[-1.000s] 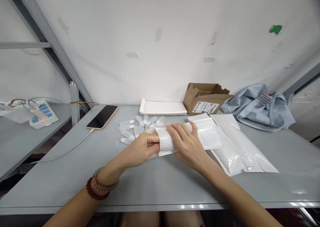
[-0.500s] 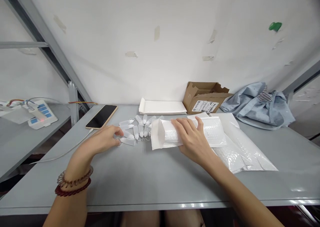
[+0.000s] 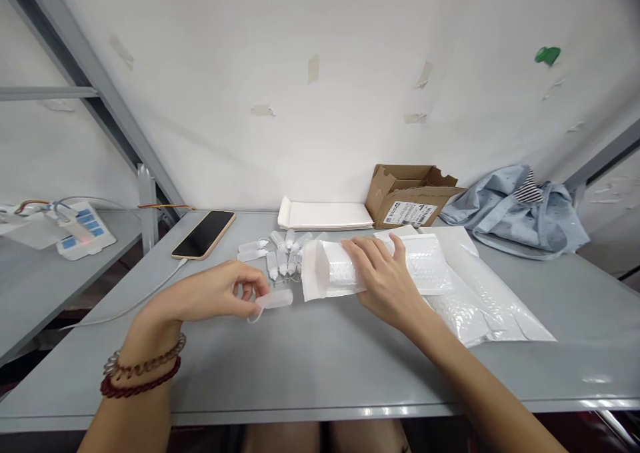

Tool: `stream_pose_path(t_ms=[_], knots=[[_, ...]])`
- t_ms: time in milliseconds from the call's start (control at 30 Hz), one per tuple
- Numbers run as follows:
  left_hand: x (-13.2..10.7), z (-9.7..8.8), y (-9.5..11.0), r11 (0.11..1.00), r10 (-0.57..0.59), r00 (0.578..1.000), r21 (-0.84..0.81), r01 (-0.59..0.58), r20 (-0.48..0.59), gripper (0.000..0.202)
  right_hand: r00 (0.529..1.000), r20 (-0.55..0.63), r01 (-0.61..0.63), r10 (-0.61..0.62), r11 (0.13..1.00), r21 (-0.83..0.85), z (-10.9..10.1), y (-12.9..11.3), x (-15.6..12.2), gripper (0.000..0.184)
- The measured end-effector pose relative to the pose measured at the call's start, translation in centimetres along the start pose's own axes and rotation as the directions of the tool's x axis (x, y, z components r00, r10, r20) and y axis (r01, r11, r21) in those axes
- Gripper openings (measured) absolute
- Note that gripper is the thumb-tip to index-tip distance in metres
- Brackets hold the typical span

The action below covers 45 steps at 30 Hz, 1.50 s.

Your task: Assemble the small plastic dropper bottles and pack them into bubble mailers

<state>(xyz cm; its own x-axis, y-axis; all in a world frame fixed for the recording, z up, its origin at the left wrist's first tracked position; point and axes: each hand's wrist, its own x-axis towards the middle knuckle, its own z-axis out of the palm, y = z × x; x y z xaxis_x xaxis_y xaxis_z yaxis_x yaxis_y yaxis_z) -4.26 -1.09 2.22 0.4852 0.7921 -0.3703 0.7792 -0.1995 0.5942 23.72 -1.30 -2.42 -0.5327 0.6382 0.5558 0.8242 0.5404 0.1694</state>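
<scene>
Pinched between the fingertips of my left hand (image 3: pixel 235 292) is a small translucent dropper bottle (image 3: pixel 276 299), its far end pointing right toward the envelope. My right hand (image 3: pixel 379 273) grips a white bubble mailer (image 3: pixel 425 266) from above, and the mailer's mouth gapes open on the left side. A cluster of several similar bottles (image 3: pixel 283 261) lies between my hands, partly covered by the mailer. Under and to the right of that mailer rest larger white bubble mailers (image 3: pixel 493 306).
A phone (image 3: pixel 204 234) with a white charging cable (image 3: pixel 135 304) lies at the left. Against the wall are a stack of white mailers (image 3: pixel 327 214), an open cardboard box (image 3: pixel 413 203) and a crumpled light-blue cloth (image 3: pixel 520 216). A power strip (image 3: pixel 86 230) sits on the neighbouring left surface.
My left hand has picked a bottle from the near left of the cluster and moved it right, closer to the mailer's mouth. My right hand and the mailer stay nearly still.
</scene>
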Motion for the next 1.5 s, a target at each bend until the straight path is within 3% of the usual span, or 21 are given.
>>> stream_pose_path(t_ms=[133, 400, 467, 567, 633, 700, 833, 1100, 1267, 1333, 1400, 1500], knots=[[0.1, 0.2, 1.3, 0.969, 0.058, 0.995, -0.235, -0.077, -0.087, 0.011, 1.0, 0.003, 0.02, -0.02, 1.0, 0.013, -0.1, -0.2, 0.0, 0.064], [2.1, 2.7, 2.1, 0.929, -0.033, 0.963, -0.363, -0.07, -0.268, 0.023, 0.996, 0.025, 0.083, -0.082, 0.996, -0.023, 0.1, -1.1, 0.0, 0.062], [2.4, 3.3, 2.2, 0.946, -0.03, 0.926, -0.31, -0.095, -0.375, 0.023, 0.997, 0.027, 0.078, -0.077, 0.996, -0.034, 0.2, -1.2, 0.0, 0.06], [2.8, 4.2, 2.4, 0.971, 0.14, 0.821, -0.085, -0.223, -0.553, 0.017, 0.997, 0.031, 0.073, -0.072, 0.996, -0.044, 0.2, -1.3, 0.0, 0.058], [3.1, 4.6, 2.5, 0.951, 0.288, 0.758, 0.083, -0.297, -0.585, 0.017, 0.997, 0.027, 0.08, -0.079, 0.996, -0.05, 0.3, -1.4, 0.0, 0.057], [3.2, 4.9, 2.7, 0.92, 0.389, 0.735, 0.198, -0.337, -0.555, 0.021, 0.996, 0.025, 0.091, -0.09, 0.995, -0.05, 0.5, -1.5, 0.0, 0.056], [3.1, 5.0, 3.0, 0.899, 0.438, 0.764, 0.237, -0.368, -0.473, 0.025, 0.994, 0.039, 0.107, -0.106, 0.994, -0.029, 0.6, -1.6, 0.0, 0.058], [1.8, 3.9, 3.0, 0.925, 0.37, 0.819, 0.094, -0.368, -0.438, 0.026, 0.997, 0.04, 0.061, -0.062, 0.998, 0.02, -0.1, -1.2, 0.1, 0.062], [3.1, 5.4, 3.4, 0.907, 0.42, 0.785, 0.223, -0.356, -0.455, 0.029, 0.991, 0.002, 0.137, -0.137, 0.99, 0.019, 0.3, -2.2, 0.1, 0.056], [3.4, 6.0, 3.9, 0.924, 0.38, 0.787, 0.155, -0.35, -0.485, 0.028, 0.99, -0.025, 0.142, -0.142, 0.99, 0.024, 0.5, -2.5, 0.1, 0.056], [3.5, 6.2, 4.3, 0.935, 0.308, 0.817, -0.004, -0.355, -0.488, 0.029, 0.991, -0.051, 0.128, -0.126, 0.991, 0.034, 0.6, -2.5, 0.1, 0.056], [3.1, 6.0, 4.8, 0.896, 0.279, 0.88, -0.225, -0.382, -0.386, 0.029, 0.991, -0.079, 0.111, -0.107, 0.992, 0.057, 0.6, -2.4, 0.1, 0.055]])
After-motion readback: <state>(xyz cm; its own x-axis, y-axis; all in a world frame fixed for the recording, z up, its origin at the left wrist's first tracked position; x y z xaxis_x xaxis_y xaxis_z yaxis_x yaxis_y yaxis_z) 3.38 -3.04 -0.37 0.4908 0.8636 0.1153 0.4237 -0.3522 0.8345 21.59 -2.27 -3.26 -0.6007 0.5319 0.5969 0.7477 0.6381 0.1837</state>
